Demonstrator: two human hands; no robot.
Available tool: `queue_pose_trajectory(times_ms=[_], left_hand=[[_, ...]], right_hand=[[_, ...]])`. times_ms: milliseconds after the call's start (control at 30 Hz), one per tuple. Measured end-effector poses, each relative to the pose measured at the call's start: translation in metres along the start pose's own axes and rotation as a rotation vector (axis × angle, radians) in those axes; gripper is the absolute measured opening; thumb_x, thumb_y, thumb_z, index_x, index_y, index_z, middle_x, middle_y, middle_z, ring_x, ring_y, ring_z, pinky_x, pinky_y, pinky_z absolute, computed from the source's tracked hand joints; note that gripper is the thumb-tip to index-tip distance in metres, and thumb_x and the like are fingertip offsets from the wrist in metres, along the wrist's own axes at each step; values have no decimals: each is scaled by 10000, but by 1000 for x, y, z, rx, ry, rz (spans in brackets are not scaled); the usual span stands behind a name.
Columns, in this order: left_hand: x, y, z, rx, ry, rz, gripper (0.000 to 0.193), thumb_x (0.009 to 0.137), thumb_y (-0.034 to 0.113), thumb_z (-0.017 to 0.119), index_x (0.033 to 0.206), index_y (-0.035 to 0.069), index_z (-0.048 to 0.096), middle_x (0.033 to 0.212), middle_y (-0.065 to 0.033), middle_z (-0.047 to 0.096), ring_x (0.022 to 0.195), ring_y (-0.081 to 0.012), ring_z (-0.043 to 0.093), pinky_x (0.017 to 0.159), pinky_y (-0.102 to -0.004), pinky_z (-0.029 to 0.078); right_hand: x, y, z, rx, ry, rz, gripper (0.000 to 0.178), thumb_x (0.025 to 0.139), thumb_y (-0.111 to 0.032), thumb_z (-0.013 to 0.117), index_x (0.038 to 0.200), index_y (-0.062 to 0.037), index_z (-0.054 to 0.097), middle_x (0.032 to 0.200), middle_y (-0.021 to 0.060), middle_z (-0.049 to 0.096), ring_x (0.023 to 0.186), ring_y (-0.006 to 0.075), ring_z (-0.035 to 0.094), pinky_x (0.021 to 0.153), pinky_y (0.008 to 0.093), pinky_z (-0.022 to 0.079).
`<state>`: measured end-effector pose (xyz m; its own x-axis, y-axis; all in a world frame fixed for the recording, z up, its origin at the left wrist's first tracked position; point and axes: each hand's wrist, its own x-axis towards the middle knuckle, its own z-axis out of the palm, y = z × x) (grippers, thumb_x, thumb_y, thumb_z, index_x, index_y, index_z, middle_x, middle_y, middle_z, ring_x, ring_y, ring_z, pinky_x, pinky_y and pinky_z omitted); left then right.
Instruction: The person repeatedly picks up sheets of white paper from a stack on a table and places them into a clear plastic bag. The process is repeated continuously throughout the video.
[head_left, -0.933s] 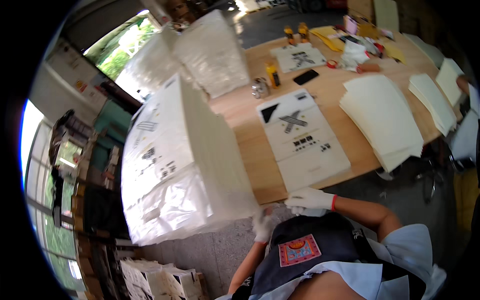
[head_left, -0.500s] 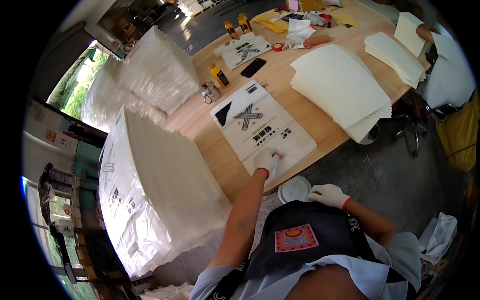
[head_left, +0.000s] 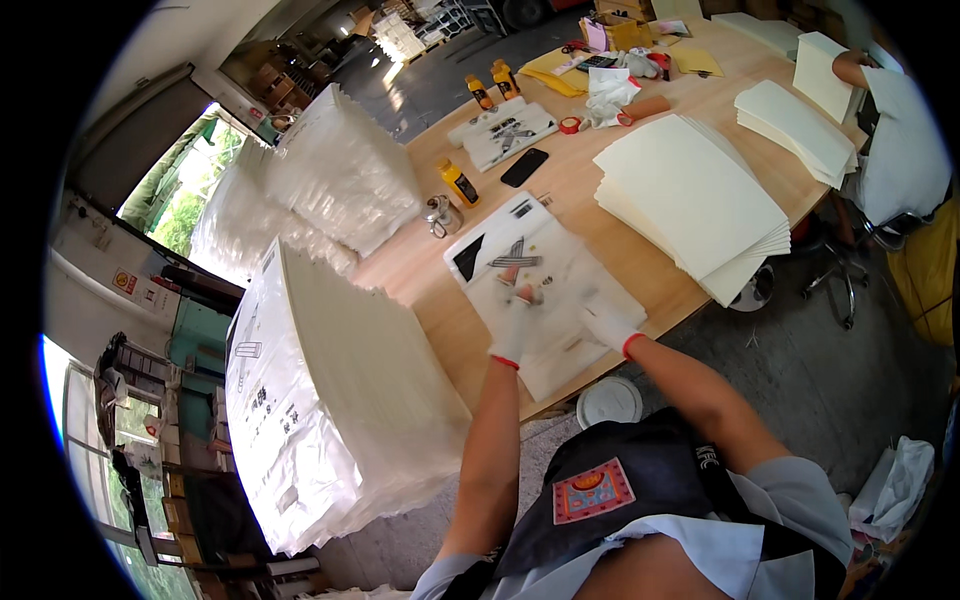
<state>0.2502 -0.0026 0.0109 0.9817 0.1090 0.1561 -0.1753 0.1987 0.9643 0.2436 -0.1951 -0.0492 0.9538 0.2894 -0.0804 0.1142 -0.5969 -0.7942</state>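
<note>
A pile of clear plastic bags with black print lies flat on the wooden table in front of me. Over its middle is my left hand, in a white glove with a red cuff and bare fingertips. My right hand, gloved likewise, is at the pile's right side. Motion smears the fingers of both hands, so I cannot make out whether they grip the plastic. Just beyond the pile stand a small metal-and-glass jar and an orange bottle with a dark label.
Left of the table rises a tall plastic-wrapped stack of paper. Fanned cream sheets lie to the right. A black phone and red tape are farther back. A white bucket is below the table edge; a co-worker's sleeve shows far right.
My right hand has come up from beside my apron onto the bag pile. My left hand has moved farther up the pile. The whole view has shifted slightly.
</note>
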Motion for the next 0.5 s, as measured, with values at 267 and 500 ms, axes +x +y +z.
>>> queue_pose_trajectory(times_ms=[267, 500], left_hand=[[-32, 83, 43, 312, -58, 45, 340, 879, -14, 501, 1213, 49, 507, 922, -20, 601, 633, -78, 506, 564, -228, 432], [-126, 112, 140, 709, -625, 651, 358, 633, -56, 606, 966, 71, 576, 766, -100, 598, 695, -321, 609, 630, -394, 491]], right_hand=[[-50, -62, -82, 313, -280, 83, 417, 925, -406, 403, 1130, -119, 625, 875, 103, 672, 857, 231, 654, 724, 362, 500], [-23, -60, -19, 62, -9, -226, 314, 887, -308, 467, 1051, -99, 635, 853, 98, 660, 801, 252, 638, 697, 368, 496]])
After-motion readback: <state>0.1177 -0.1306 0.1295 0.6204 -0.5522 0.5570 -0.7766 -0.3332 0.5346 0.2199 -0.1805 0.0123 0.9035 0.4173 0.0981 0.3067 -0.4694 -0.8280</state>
